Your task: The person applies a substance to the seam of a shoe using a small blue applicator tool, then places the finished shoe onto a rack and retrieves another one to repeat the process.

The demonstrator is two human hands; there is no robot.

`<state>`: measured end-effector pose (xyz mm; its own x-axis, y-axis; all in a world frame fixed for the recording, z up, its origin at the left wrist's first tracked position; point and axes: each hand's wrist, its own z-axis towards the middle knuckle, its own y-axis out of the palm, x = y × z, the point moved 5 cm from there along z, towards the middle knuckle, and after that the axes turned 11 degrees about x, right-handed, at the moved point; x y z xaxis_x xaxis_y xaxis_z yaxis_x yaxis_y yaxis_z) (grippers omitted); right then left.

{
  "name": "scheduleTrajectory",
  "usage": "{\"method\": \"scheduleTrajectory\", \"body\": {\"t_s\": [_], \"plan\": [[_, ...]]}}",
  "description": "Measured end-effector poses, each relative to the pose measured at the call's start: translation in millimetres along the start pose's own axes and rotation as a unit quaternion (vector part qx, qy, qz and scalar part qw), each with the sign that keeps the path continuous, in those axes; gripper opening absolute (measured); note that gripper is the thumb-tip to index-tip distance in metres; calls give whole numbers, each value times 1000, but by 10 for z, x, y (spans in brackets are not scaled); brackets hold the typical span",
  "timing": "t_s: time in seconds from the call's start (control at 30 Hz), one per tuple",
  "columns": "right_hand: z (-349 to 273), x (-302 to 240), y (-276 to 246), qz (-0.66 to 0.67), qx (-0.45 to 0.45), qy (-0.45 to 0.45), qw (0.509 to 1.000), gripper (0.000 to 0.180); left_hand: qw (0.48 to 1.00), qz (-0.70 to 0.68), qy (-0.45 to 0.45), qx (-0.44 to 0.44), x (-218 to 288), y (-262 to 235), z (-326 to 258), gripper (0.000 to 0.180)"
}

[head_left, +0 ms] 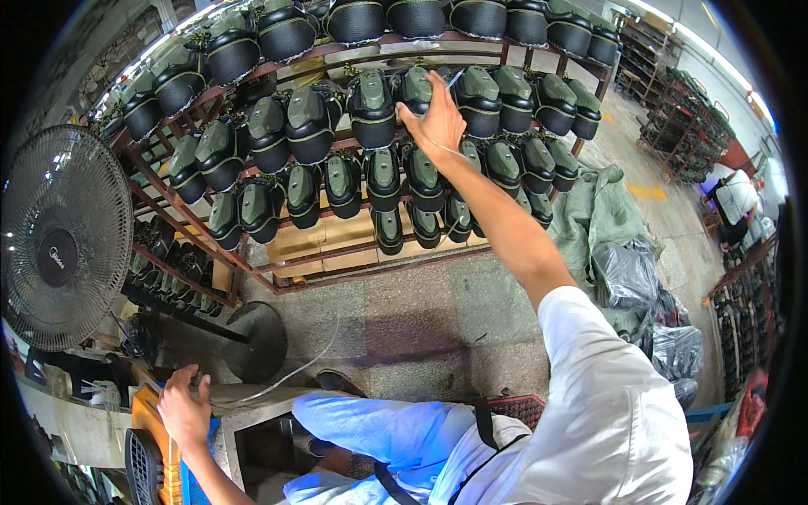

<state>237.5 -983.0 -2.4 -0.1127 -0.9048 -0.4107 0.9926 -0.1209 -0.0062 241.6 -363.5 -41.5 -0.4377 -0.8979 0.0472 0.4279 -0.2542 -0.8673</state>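
Observation:
My right hand (433,124) is stretched out to the middle row of a rack. Its thumb and forefinger lie on either side of a green-and-black shoe (417,87), gripping it. A thin pale stick (455,80) pokes out beside its fingers; whether they hold it I cannot tell. Low on the left, my left hand (185,410) rests with fingers apart against the edge of an orange block (146,410). A black ridged shoe sole (143,468) stands next to this block.
The rusty metal rack (337,268) bears several rows of similar shoes. A large standing fan (63,244) is at the left, its round base (257,341) on the floor. Green sacking (602,206) and black plastic bags (629,273) lie right of the rack. More shoe racks (686,126) stand farther off.

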Motion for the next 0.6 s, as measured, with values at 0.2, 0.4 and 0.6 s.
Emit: {"method": "scheduleTrajectory", "body": {"t_s": [0.2,0.4,0.6], "plan": [[-13,-147,-610,-16,-136,90,986,67,997,-2,39,67,49,-124,-28,22],[-263,-958,-2446,251,-174,144,941,64,961,-233,91,117,899,-447,-184,56],[-455,-2308,-2460,497,-441,76,744,70,961,-212,165,67,1246,-712,-504,112]]}}
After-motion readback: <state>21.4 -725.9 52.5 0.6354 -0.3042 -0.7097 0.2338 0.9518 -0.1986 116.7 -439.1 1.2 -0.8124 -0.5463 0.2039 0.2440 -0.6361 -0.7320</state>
